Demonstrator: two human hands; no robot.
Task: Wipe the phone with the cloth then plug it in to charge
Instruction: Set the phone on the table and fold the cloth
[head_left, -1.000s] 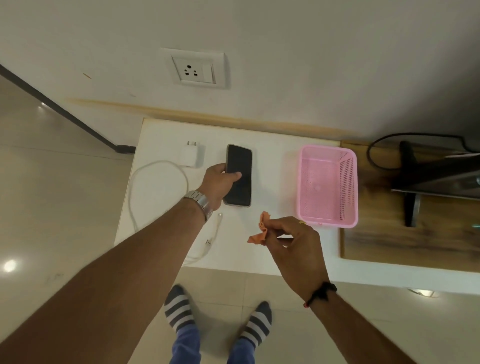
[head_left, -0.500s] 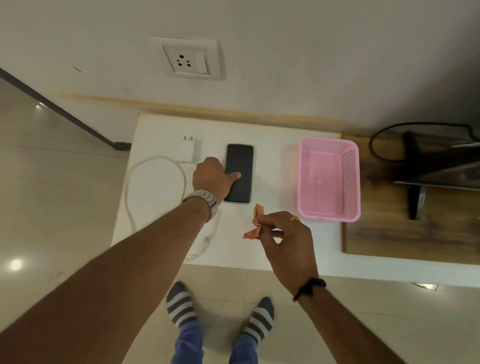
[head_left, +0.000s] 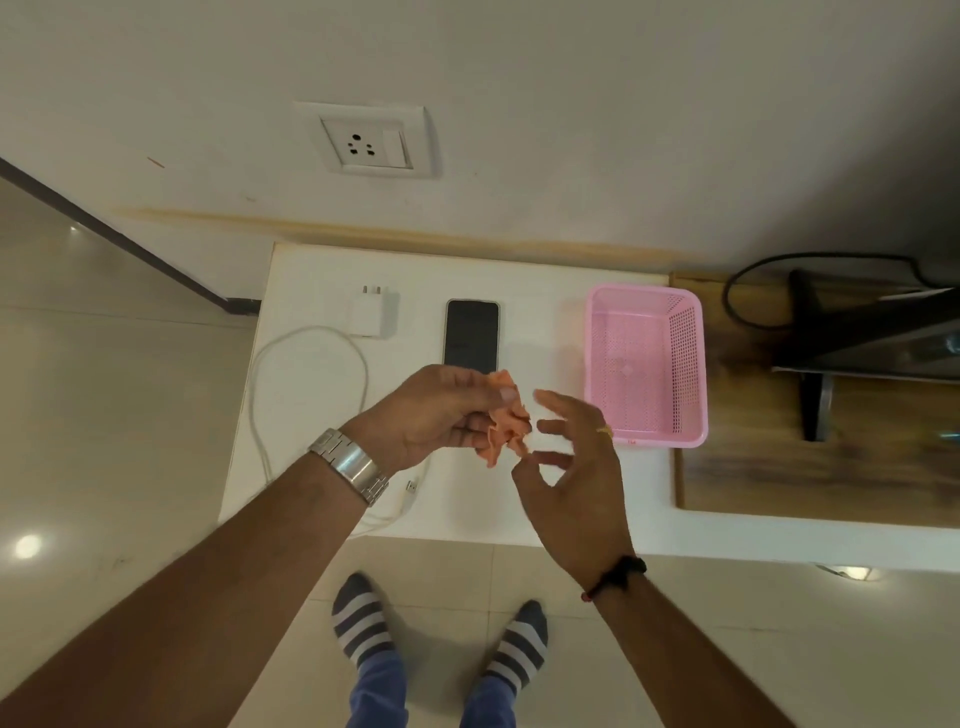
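A black phone (head_left: 471, 332) lies screen up on the white table (head_left: 550, 499), near the wall. My left hand (head_left: 436, 415) pinches a crumpled orange cloth (head_left: 506, 423) above the table, just in front of the phone. Right beside the cloth, my right hand (head_left: 569, 467) has its fingers spread and holds nothing. A white charger brick (head_left: 370, 314) lies left of the phone. Its white cable (head_left: 311, 384) loops over the table's left edge, and the loose plug end (head_left: 411, 487) rests by my left wrist. A wall socket (head_left: 366, 143) is above the table.
An empty pink plastic basket (head_left: 647, 364) stands right of the phone. Further right is a wooden surface (head_left: 810, 467) with a dark monitor stand (head_left: 815, 384) and a black cable (head_left: 737, 296). My feet in striped socks are on the tiled floor below.
My left hand left the phone and pulled back to take the cloth. My right hand let go of the cloth and opened.
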